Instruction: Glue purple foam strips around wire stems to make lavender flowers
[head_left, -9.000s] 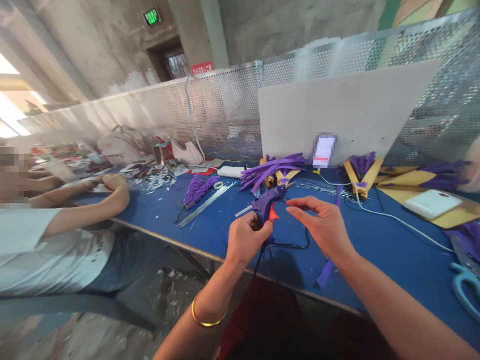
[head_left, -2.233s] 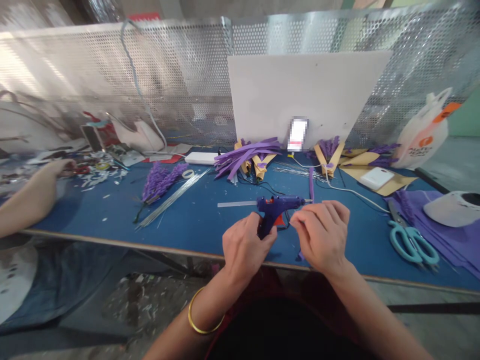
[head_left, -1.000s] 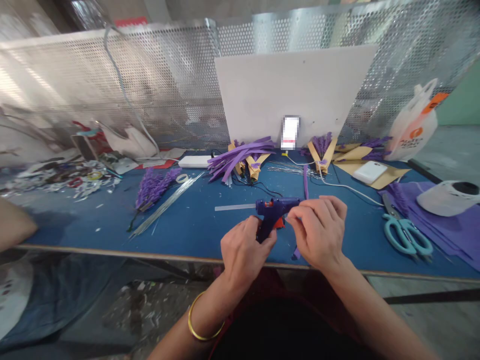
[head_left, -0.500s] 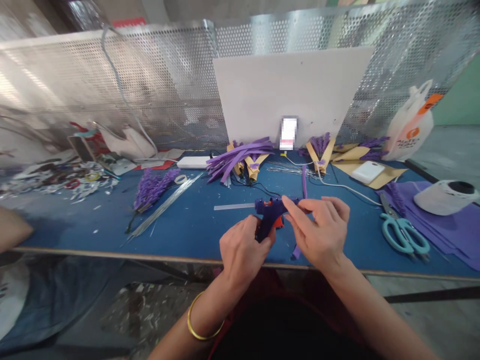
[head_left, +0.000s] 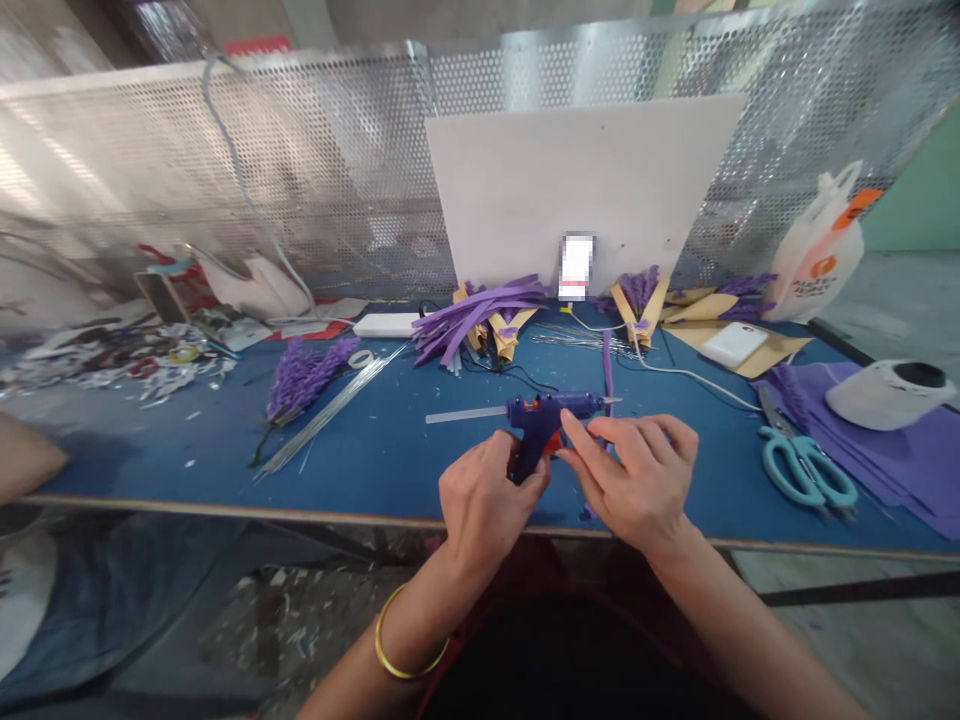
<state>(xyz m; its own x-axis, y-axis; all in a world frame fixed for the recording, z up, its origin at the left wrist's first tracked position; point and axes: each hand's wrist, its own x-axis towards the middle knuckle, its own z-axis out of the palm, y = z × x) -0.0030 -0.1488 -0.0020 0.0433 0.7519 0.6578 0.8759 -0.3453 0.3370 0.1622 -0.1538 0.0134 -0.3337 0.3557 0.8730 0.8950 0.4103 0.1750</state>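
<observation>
A dark blue glue gun (head_left: 540,425) with a red trigger lies level above the table, its metal nozzle pointing right. A clear glue stick (head_left: 465,415) sticks out of its back end. My left hand (head_left: 491,485) is closed around the gun's handle. Beside the trigger is my right hand (head_left: 634,475), index finger and thumb stretched toward the gun's body and apart from each other. Those fingertips seem to touch the gun; the other fingers are half bent. Just behind the nozzle, a narrow purple strip (head_left: 608,365) lies on the table, partly hidden by my right hand.
Purple strips (head_left: 480,310), a lavender-like bunch (head_left: 304,375) and thin wires (head_left: 330,415) lie on the blue table (head_left: 390,450). At right are teal-handled scissors (head_left: 806,465), purple sheets (head_left: 915,470) and a white roll (head_left: 889,395). A phone (head_left: 576,268) leans against a white board (head_left: 585,180).
My right hand's fingers have moved back and down from the front of the glue gun to near its trigger, uncovering the nozzle. My left hand keeps its grip.
</observation>
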